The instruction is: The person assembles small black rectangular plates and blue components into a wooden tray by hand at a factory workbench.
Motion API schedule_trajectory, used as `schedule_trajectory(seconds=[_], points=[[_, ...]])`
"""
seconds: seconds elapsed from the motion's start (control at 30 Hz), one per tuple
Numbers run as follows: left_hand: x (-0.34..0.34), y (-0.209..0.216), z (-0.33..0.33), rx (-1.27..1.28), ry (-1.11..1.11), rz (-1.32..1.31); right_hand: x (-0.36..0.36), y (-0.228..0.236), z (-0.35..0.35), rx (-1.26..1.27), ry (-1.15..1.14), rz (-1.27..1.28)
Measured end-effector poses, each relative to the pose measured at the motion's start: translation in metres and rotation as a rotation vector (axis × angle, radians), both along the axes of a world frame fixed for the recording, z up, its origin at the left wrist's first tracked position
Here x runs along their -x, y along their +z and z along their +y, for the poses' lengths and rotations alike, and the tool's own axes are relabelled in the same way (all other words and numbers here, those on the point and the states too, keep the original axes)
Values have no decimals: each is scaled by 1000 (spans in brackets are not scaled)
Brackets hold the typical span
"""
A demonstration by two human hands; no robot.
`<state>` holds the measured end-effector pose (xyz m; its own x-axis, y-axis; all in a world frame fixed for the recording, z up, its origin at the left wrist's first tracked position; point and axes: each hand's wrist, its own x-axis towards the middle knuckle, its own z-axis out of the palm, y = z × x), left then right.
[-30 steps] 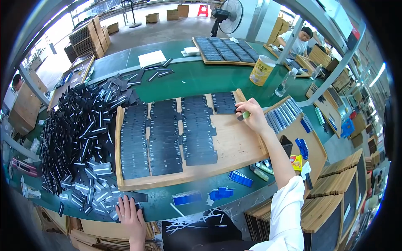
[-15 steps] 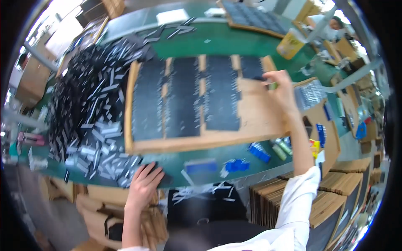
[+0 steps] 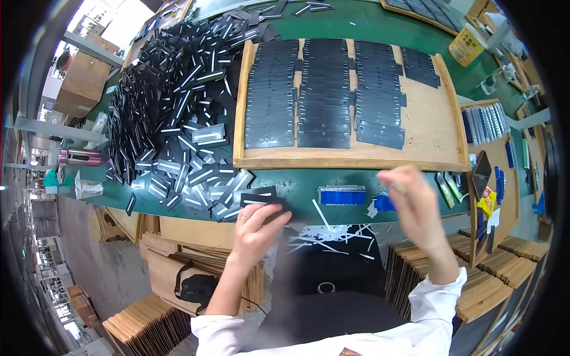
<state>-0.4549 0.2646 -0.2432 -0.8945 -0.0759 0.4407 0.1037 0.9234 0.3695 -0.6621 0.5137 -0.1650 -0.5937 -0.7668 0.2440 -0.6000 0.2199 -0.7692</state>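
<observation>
My left hand (image 3: 254, 232) is at the table's front edge, its fingers closed on a flat black piece (image 3: 268, 196) with a pale strip across it. My right hand (image 3: 415, 204) hangs over the front edge, in front of the tray's right half. It is blurred, with thumb and fingers drawn together; whatever they hold cannot be made out. Beyond both hands lies a wooden tray (image 3: 350, 162). Overlapping black pieces (image 3: 323, 98) fill three long columns in it, and a shorter column (image 3: 419, 64) stands at the far right.
Left of the tray spreads a big heap of loose black pieces (image 3: 178, 77). A blue-and-silver block (image 3: 342, 196) and small blue pieces (image 3: 385, 203) lie near the front edge. White strips (image 3: 332, 234) are scattered on my dark lap. A yellow bucket (image 3: 467, 44) stands back right.
My right hand has come back from the tray's right side to the front edge. The left hand now has a black piece lifted at the heap's near edge. The view has shifted.
</observation>
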Motion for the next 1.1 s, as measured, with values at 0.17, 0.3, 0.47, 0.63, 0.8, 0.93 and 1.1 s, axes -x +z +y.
schedule_trajectory(seconds=[0.17,0.3,0.47,0.63,0.8,0.93,1.1], points=[[10,22,25,-158,-86,-38,-51,-35,-29,-1,267,314],[6,28,41,-350,-75,-51,-61,-49,-33,-27,335,291],[-9,27,44,-1748,-55,-149,-56,-36,-30,-107,176,-637],[-12,7,47,-1713,-238,-106,-61,-43,-27,-28,237,-449],[-13,8,47,-1687,-181,-185,-53,-45,-34,-230,178,210],[-8,12,52,-1684,30,-196,-56,-52,-28,-109,256,251],[-3,6,41,-1512,194,-95,-37,-78,-18,-79,220,420]])
